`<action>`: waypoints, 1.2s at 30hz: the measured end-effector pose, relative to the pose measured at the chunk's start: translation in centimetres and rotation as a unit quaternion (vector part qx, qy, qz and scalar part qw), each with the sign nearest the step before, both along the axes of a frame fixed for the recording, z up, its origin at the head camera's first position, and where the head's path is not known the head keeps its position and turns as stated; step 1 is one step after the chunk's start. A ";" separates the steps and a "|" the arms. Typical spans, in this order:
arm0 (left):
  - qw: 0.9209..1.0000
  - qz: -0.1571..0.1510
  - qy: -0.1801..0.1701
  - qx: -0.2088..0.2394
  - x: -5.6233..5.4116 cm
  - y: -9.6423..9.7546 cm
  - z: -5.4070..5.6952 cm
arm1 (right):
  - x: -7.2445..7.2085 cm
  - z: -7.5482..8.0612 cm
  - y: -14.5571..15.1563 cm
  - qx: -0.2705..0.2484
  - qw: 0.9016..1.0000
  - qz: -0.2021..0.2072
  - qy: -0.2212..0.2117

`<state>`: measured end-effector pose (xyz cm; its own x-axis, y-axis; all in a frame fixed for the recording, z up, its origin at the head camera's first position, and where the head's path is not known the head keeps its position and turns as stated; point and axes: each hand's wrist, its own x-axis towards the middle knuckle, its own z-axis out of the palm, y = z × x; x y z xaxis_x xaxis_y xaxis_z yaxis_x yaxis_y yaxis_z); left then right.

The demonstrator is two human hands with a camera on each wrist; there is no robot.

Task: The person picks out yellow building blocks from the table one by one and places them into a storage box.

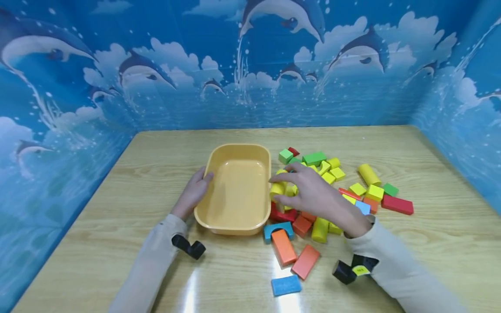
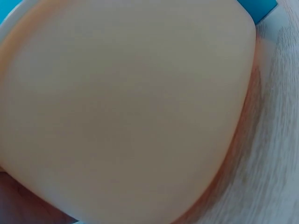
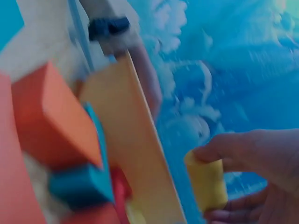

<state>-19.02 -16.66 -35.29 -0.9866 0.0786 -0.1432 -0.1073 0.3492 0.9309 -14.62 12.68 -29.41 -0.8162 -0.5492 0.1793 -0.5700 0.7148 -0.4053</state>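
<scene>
A tan plastic bin sits left of the blocks, its inside bare. My left hand grips its left rim, thumb over the edge. In the left wrist view the bin's outer wall fills most of the picture, with a bit of the hand at the lower left. A yellow cylinder block is pinched between thumb and fingers of my right hand, beside the bin's right rim. The right wrist view shows this grip, the cylinder held above rim height. Below and around that hand lie wooden blocks, partly hidden by it.
Several yellow and green blocks spread behind the right hand. Near the front lie an orange block, a coral block and a blue block. A dark red block marks the pile's right end. Dolphin-print cloth walls the table.
</scene>
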 end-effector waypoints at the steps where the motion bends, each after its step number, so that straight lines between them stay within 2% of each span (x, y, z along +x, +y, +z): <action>1: 1.000 -0.001 0.002 -0.001 0.0 0.0 0.0 | 0.2 -0.2 -0.7 -0.004 1.000 0.020 0.016; 5: 1.000 -0.004 0.003 0.001 0.0 0.0 0.1 | 0.6 -1.3 -3.2 0.012 0.993 0.093 0.067; 8: 1.000 -0.003 0.001 0.001 0.1 0.1 0.0 | 0.7 -2.3 -4.2 0.040 0.989 0.120 0.082; 15: 1.000 0.001 -0.004 -0.001 0.1 0.2 0.0 | 0.6 -3.2 -4.4 0.068 0.986 0.124 0.084; 21: 1.000 -0.002 -0.002 -0.002 0.1 0.0 0.1 | 0.5 -3.3 -4.3 0.087 0.983 0.134 0.090; 25: 1.000 -0.007 -0.005 0.001 0.1 0.0 0.1 | 0.4 -3.2 -4.2 0.086 0.983 0.138 0.079; 31: 1.000 -0.009 -0.005 -0.009 0.2 -0.1 0.3 | 0.3 -2.0 -3.1 0.057 0.986 0.148 0.057; 36: 1.000 -0.008 -0.007 -0.006 0.1 0.0 0.3 | -0.5 -0.1 -0.5 0.032 0.994 0.094 0.041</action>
<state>-18.89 -16.67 -35.02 -0.9832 0.0921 -0.1576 -0.1143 0.3625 0.9250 -15.08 12.18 -29.53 -0.6824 -0.7031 0.2001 -0.7250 0.6158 -0.3086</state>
